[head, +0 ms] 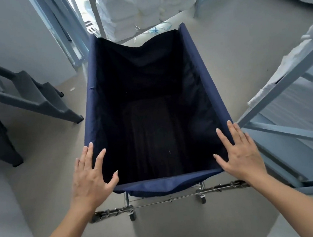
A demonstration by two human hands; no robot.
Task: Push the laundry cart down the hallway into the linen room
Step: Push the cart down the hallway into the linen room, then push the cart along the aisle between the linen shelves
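A laundry cart (90, 99) with a dark navy fabric bag on a chrome wheeled frame fills the middle of the head view. The bag is empty and dark inside. My left hand (91, 175) lies flat over the near left corner of the rim, fingers spread. At the near right corner my right hand (238, 151) is spread the same way. Neither hand curls around the rim. Small castors (132, 217) show under the near edge.
A metal rack with stacked white linen (138, 8) stands straight ahead of the cart. A grey step ladder (30, 94) stands on the left. A pale blue shelving frame (285, 82) with white linen crowds the right side. Beige floor lies between them.
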